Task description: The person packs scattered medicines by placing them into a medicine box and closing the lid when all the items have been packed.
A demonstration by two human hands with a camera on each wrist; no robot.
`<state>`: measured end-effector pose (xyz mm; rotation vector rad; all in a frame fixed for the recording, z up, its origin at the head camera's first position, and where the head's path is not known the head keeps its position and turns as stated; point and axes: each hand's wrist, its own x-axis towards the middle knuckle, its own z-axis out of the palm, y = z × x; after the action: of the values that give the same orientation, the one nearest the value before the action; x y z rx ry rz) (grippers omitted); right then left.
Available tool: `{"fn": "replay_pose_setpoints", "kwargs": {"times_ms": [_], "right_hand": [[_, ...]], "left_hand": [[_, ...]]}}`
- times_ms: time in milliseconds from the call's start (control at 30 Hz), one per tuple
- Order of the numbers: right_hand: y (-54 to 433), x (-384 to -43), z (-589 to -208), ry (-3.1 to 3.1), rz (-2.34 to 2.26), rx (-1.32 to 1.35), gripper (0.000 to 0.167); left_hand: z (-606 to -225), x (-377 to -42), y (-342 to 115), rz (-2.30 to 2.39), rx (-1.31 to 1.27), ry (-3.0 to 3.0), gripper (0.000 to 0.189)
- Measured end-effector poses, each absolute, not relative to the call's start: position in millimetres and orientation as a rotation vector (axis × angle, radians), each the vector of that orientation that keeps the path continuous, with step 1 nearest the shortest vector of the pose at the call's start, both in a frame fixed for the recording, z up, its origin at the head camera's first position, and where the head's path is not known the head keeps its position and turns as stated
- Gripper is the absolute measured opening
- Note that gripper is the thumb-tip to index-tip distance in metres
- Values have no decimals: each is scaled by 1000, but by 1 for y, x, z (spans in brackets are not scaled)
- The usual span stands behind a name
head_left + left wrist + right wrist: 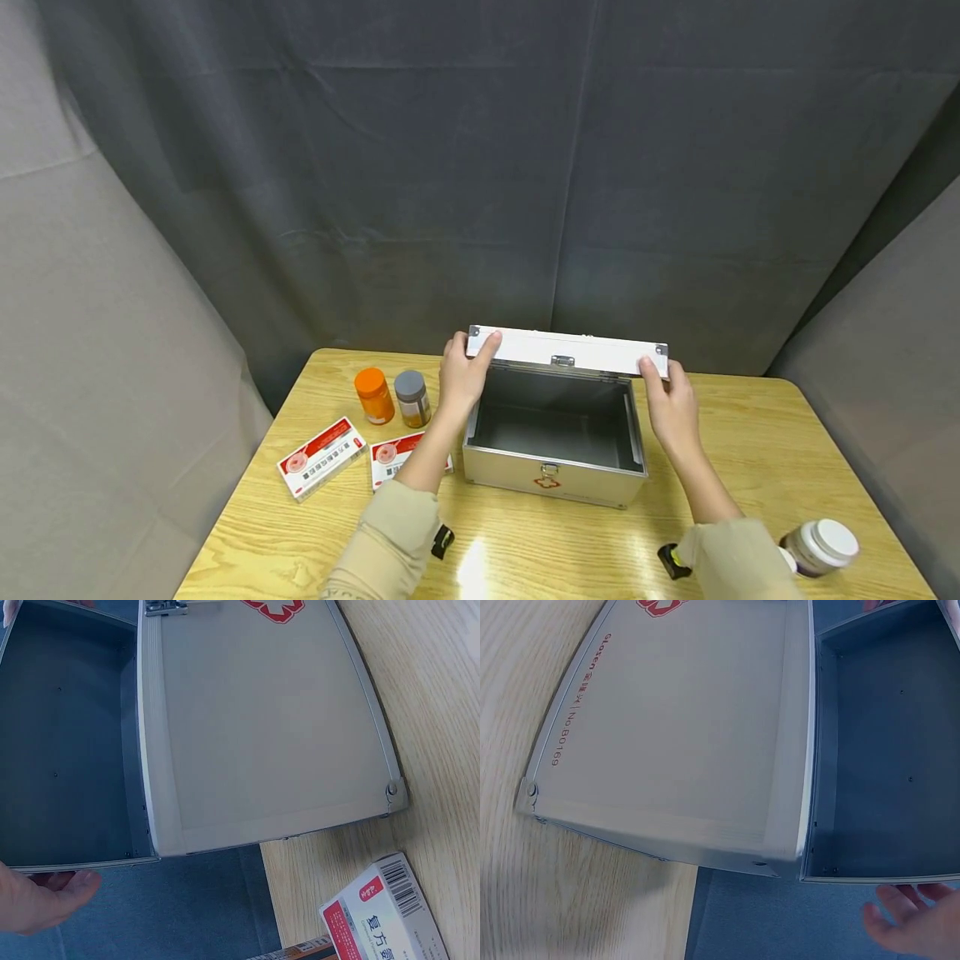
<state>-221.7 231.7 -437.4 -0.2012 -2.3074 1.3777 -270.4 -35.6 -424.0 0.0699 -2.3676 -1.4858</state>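
Note:
An aluminium first-aid box [517, 475] with a red emblem and a front latch sits near the middle of the table, its dark inside bare. Its hinged lid [558, 346] stands raised at the back. My left hand [463, 379] holds the lid's left end, thumb on the front face. At the right end, my right hand [672, 417] grips the lid in the same way, thumb in front. Both wrist views show the lid's hollow dark inside, with the left hand [49, 900] and the right hand [922, 922] at its side edges.
Left of the box stand an orange bottle [373, 396] and a grey-capped bottle [412, 400]. Two red-and-white medicine cartons lie nearby, one flat carton [322, 458] further left, another carton [384, 467] partly behind my left forearm. A white-capped bottle [821, 546] is by my right sleeve.

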Motion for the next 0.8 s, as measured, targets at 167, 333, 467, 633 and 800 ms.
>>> {"fn": "replay_pose_setpoints", "kwargs": {"times_ms": [167,333,467,633,800], "right_hand": [[231,-223,-437,-2305,1312,-216,44],[231,-226,-437,-2288,1244,-238,45],[231,-227,-437,-2264,1221,-255,46],[230,-228,-435,-2259,1198,-273,47],[230,-229,-431,-2269,1177,-293,48]], "left_hand": [[-424,-271,-34,-1463,83,-2358,52],[-423,-270,-32,-1445,95,-2354,52],[-421,-270,-30,-1436,101,-2362,53],[-420,-271,-30,-1428,126,-2382,55],[-416,-270,-30,-1431,131,-2389,55]]}}
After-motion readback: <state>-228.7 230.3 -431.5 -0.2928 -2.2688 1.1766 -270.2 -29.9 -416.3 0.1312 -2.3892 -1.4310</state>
